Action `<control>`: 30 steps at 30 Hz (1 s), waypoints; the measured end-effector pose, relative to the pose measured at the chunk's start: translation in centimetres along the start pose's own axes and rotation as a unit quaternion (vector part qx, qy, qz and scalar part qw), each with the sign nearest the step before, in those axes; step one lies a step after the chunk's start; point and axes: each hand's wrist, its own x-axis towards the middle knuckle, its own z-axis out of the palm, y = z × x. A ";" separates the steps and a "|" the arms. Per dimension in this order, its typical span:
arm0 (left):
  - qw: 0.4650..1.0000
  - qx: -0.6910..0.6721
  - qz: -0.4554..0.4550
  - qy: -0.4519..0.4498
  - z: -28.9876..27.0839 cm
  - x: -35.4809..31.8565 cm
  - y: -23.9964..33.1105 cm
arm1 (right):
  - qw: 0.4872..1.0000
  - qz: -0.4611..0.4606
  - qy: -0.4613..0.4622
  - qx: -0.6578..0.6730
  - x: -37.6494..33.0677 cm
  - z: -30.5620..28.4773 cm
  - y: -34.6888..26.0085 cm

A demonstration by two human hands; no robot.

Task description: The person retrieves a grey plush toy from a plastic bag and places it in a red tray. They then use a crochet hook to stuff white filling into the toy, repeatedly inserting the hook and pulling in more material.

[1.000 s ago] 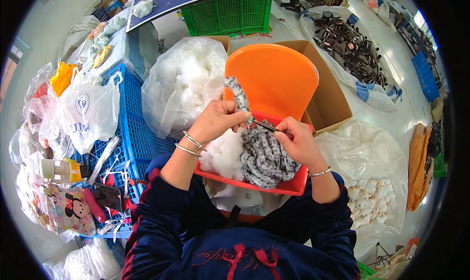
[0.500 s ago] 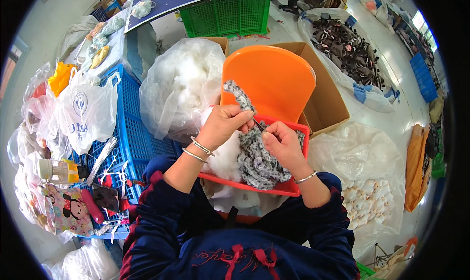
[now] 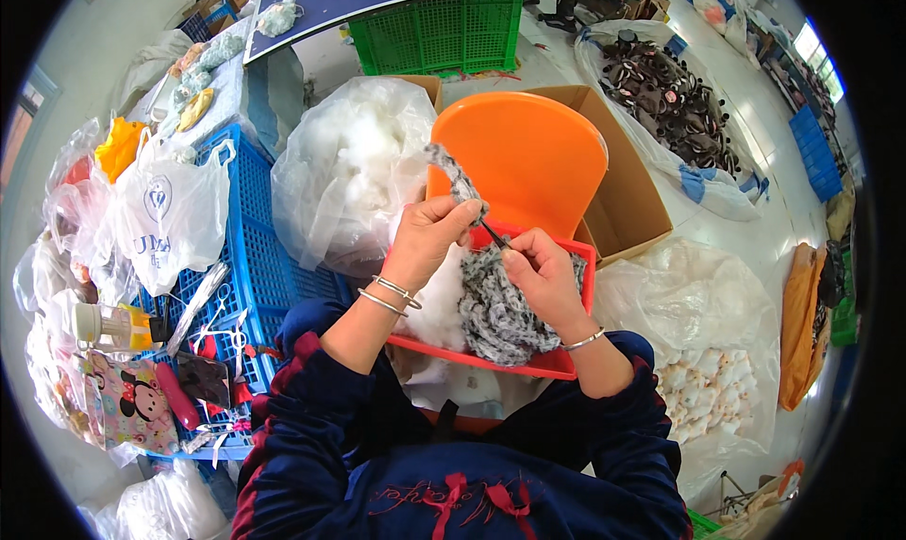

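My left hand (image 3: 427, 243) pinches a narrow, fluffy grey strip (image 3: 457, 175), whose free end curves up and to the left. Between the thumb and fingers of my right hand (image 3: 545, 283) is a thin dark stick-like tool (image 3: 493, 234); its far end meets the strip at my left fingertips. Whether the tip sits inside the strip, I cannot tell. Below both hands stands a red tray (image 3: 462, 355) holding a heap of similar grey fluffy pieces (image 3: 505, 314) and a wad of white stuffing (image 3: 437, 304).
Behind the tray rises an orange chair back (image 3: 528, 153), with a cardboard box (image 3: 628, 205) beside it. A clear bag of stuffing (image 3: 354, 153) stands to the left, near blue crates (image 3: 255, 248) bearing scissors. Bags of brown parts (image 3: 665, 106) and white pieces (image 3: 713, 389) lie right.
The strip and my left fingers have shifted slightly left and more of the dark tool shows between my hands. My right hand has moved a little left.
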 end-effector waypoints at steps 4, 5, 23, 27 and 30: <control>1.000 -0.008 0.019 0.004 0.8 -0.2 -0.9 | 1.000 0.018 -0.001 0.013 -0.1 -0.1 0.0; 0.998 0.068 0.003 0.008 0.8 -0.6 0.0 | 0.999 0.028 -0.002 0.019 -0.2 -0.1 0.1; 1.000 0.006 0.012 0.012 -2.3 1.2 0.9 | 0.999 0.037 -0.039 0.000 1.0 -1.6 -0.5; 0.997 0.017 0.055 0.060 -4.1 1.9 2.3 | 0.998 0.053 -0.025 0.031 1.1 -1.9 -0.5; 0.981 0.192 0.017 0.031 -6.6 3.3 3.0 | 0.999 0.053 -0.008 0.002 1.4 -2.0 -0.1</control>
